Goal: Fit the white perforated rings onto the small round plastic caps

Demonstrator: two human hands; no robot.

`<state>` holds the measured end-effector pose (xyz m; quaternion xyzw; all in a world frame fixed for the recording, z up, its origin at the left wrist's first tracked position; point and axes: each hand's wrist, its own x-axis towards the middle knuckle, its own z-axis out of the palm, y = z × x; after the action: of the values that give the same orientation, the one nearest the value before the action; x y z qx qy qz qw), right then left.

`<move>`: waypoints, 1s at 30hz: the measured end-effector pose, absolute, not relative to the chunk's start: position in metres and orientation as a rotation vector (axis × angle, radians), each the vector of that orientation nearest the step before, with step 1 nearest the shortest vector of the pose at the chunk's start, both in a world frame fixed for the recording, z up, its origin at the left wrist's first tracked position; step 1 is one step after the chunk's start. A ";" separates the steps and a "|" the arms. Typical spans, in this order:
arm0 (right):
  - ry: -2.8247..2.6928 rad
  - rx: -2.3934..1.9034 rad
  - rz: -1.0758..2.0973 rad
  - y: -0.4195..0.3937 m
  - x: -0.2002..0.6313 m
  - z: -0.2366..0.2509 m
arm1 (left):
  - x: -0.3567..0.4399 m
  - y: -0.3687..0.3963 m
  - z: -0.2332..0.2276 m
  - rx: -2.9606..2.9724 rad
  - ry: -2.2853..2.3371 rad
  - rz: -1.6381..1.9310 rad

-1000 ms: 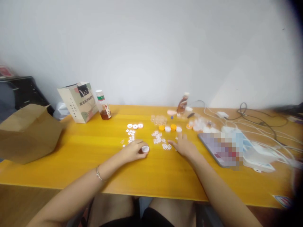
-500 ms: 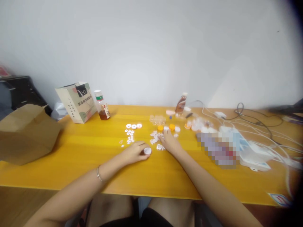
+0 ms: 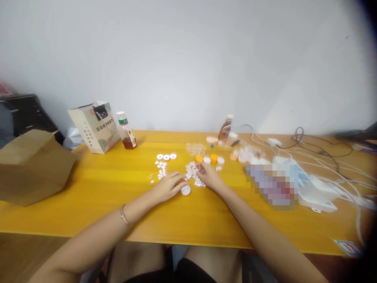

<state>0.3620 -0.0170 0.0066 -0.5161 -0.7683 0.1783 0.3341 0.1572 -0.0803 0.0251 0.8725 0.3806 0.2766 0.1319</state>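
A white round cap point(image 3: 185, 190) with an orange tint along its lower edge lies on the table. My left hand point(image 3: 168, 188) is beside it, fingers stretched and apart, with the thumb at its upper edge. Over a cluster of small white cut-out pieces point(image 3: 191, 169), the fingers of my right hand point(image 3: 210, 177) are curled together; anything between them is too small to make out. Beyond that hand stand orange caps point(image 3: 213, 158) and white caps point(image 3: 220, 160). Three white rings point(image 3: 166, 157) lie in a row, with small white parts point(image 3: 161, 171) in front of them.
Clear round containers point(image 3: 196, 149) sit behind the caps. A paper bag point(image 3: 98, 127) and a drink bottle point(image 3: 127, 131) stand at the back left, a brown bag point(image 3: 35, 167) at far left. Another bottle point(image 3: 226, 128), white cables point(image 3: 326, 157) and plastic packaging point(image 3: 315, 190) are on the right.
My left hand has loosened from the white cap, which now lies flat on the table. My right hand has drawn its fingers back from the white cap onto the small white pieces.
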 end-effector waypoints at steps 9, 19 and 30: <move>-1.912 -1.322 0.534 -0.018 0.368 0.012 | 0.152 -0.058 0.007 2.749 1.067 0.763; -2.087 -1.344 0.323 -0.017 0.369 0.005 | 0.151 -0.053 0.001 2.744 1.059 0.806; -1.841 -1.274 0.489 -0.031 0.364 0.023 | 0.151 -0.059 0.009 2.543 1.113 0.976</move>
<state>0.3635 -0.0314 0.0229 -0.5064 -0.7319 0.1946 0.4123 0.1506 -0.0588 0.0089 0.8600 0.3763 0.3302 0.0993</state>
